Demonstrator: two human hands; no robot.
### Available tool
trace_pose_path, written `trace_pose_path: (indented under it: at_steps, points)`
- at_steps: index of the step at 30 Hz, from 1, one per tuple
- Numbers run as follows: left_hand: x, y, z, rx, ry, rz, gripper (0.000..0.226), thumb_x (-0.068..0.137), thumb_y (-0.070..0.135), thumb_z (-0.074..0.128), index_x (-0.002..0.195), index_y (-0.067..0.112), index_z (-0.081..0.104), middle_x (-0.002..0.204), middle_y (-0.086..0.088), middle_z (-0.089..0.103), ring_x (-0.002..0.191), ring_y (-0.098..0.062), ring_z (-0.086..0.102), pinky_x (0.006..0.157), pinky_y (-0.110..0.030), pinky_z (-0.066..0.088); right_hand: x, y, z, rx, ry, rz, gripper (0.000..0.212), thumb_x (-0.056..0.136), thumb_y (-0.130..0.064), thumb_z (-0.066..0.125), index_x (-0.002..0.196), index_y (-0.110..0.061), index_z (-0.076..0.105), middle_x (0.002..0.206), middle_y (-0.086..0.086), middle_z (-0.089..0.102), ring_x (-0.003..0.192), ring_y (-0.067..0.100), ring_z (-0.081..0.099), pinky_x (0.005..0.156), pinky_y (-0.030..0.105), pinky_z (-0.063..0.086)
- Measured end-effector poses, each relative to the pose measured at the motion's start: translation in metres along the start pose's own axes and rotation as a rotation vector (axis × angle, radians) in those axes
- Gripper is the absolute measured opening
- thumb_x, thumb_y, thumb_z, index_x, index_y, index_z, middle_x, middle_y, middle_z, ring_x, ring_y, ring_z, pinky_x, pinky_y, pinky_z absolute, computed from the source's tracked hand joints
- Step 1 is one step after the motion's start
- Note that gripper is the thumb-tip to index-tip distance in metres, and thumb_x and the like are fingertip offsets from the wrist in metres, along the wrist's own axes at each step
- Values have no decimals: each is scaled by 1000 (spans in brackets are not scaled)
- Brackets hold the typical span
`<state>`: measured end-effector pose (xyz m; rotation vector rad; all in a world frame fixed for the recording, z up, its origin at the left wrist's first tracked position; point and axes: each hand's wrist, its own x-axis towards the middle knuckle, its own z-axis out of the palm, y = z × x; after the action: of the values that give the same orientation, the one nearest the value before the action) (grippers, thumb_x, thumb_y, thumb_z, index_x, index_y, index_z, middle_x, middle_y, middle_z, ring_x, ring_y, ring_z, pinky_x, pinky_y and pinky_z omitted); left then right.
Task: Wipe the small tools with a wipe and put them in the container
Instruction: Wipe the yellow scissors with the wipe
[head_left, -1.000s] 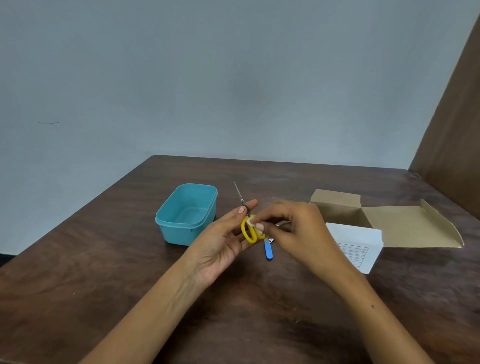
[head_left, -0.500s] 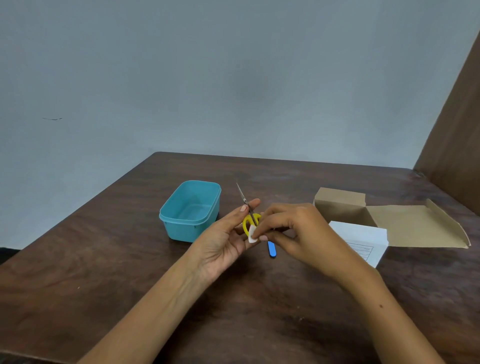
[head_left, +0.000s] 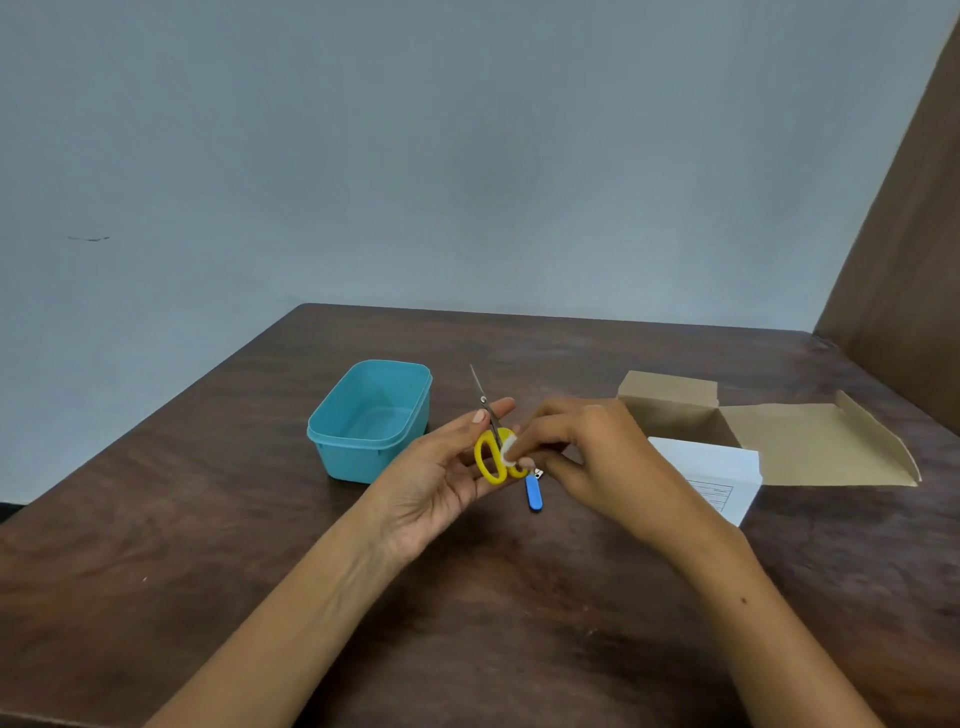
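Scissors wiped between both hands
One pair of scissors (head_left: 490, 451) is gripped by the left hand (head_left: 434, 480); one wipe (head_left: 508, 451) is pinched against it by the right hand (head_left: 592, 457).

Container (head_left: 370, 421) left of scissors (head_left: 491, 447); clipper (head_left: 533, 491) just below, box (head_left: 769, 441) right, all on table (head_left: 208, 519).

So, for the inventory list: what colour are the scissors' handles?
Yellow, on the scissors; head view.

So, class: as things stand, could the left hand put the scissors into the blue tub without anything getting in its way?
Probably yes. The left hand holds the scissors just right of the open tub, with only bare table between; the right hand with the wipe is on the far side.
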<state>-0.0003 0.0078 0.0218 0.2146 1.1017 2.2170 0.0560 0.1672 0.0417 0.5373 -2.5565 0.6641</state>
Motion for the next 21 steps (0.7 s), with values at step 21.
trace_pose_path:
  at_steps: [21]
  points:
    - [-4,-1,4,104,-28,-37,22,91,12,53,103,2,67,89,-14,71,82,-21,71,78,-38,59,1,-6,13,-29,225,79,16,79,-11,60,86,-13,74,85,7,68,74,23,64,63,26,50]
